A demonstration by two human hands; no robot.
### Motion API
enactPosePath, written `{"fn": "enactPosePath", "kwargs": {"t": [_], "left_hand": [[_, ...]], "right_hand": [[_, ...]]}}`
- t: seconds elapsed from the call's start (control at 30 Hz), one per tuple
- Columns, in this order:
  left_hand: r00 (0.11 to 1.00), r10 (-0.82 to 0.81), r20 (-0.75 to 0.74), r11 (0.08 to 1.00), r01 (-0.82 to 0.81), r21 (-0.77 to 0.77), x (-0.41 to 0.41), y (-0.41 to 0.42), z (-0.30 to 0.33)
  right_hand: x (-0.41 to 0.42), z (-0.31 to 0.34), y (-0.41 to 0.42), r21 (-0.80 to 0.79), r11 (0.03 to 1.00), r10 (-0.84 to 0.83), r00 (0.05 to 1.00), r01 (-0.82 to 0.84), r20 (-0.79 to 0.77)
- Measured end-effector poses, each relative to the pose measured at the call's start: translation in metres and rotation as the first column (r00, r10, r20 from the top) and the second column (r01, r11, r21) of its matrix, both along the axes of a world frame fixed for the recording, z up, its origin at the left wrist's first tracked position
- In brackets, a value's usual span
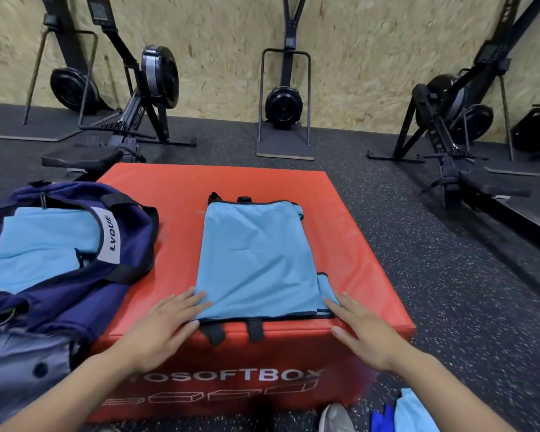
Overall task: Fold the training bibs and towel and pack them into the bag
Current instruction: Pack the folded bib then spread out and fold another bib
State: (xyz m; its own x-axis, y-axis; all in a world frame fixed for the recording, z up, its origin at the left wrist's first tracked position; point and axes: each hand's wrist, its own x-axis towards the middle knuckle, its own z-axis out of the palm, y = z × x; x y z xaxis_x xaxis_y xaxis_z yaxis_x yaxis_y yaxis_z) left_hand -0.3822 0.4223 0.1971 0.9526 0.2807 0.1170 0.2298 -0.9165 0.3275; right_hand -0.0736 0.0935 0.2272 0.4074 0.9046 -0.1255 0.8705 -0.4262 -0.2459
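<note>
- A navy bag (pixel 75 275) sits open at the left, partly on the near left corner of a red soft box (pixel 340 213), with folded light-blue fabric (pixel 44 244) inside it.
- The left hand (pixel 166 319) lies flat with fingers straight and spread, its fingertips touching the near left corner of a light-blue training bib (pixel 256 260).
- The bib lies folded in the middle of the box top, reaching from the near edge towards the far one, and its black straps (pixel 231 330) hang over the near edge.
- The right hand (pixel 365 328) is likewise flat with fingers straight, its fingertips at the bib's near right corner.
- More blue fabric (pixel 409 413) lies on the speckled dark floor (pixel 449 275) at the near right, beside a grey shoe (pixel 335 417).
- Black gym machines (pixel 282 98) stand along the far wall.
</note>
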Motion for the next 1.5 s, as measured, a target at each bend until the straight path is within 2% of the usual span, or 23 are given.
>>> {"fn": "enactPosePath", "kwargs": {"t": [0.13, 0.3, 0.47, 0.57, 0.7, 0.83, 1.0, 1.23, 1.37, 1.5], "left_hand": [[1.0, -0.004, 0.005, 1.0, 0.003, 0.028, -0.03, 0.003, -0.002], [0.999, -0.028, 0.021, 0.993, 0.025, 0.116, -0.051, 0.001, -0.002], [0.997, -0.074, 0.031, 0.958, 0.063, 0.278, -0.048, 0.001, 0.001], [0.994, -0.104, 0.029, 0.942, 0.089, 0.324, -0.039, 0.002, 0.006], [0.987, -0.163, -0.001, 0.924, 0.153, 0.35, -0.028, 0.004, 0.014], [0.981, -0.191, -0.032, 0.921, 0.19, 0.341, -0.016, 0.004, 0.017], [0.983, -0.185, -0.012, 0.969, 0.185, 0.166, -0.009, 0.003, 0.02], [0.981, -0.133, 0.145, 0.989, 0.14, -0.042, -0.018, -0.005, 0.042], [0.96, -0.031, 0.28, 0.964, 0.103, -0.247, -0.024, -0.026, 0.078], [0.942, 0.043, 0.334, 0.894, 0.114, -0.434, -0.035, -0.047, 0.116]], "right_hand": [[0.009, -0.001, -0.03, 0.066, 0.997, 0.031, 0.999, -0.028, -0.044], [0.027, 0.004, -0.052, 0.076, 0.995, 0.072, 0.997, -0.07, -0.016], [0.03, 0.008, -0.026, 0.059, 0.979, 0.187, 0.971, -0.197, 0.15], [0.027, 0.007, -0.004, 0.068, 0.959, 0.252, 0.936, -0.276, 0.246], [0.021, 0.003, 0.017, 0.093, 0.932, 0.314, 0.908, -0.351, 0.278], [0.021, -0.001, 0.029, 0.126, 0.919, 0.335, 0.909, -0.373, 0.248], [0.03, -0.008, 0.039, 0.198, 0.923, 0.304, 0.941, -0.33, 0.149], [0.011, 0.023, 0.032, 0.366, 0.914, 0.229, 0.968, -0.178, -0.101], [-0.011, 0.055, 0.024, 0.423, 0.9, 0.232, 0.934, -0.1, -0.272], [-0.026, 0.096, 0.01, 0.439, 0.898, 0.15, 0.916, 0.032, -0.372]]}}
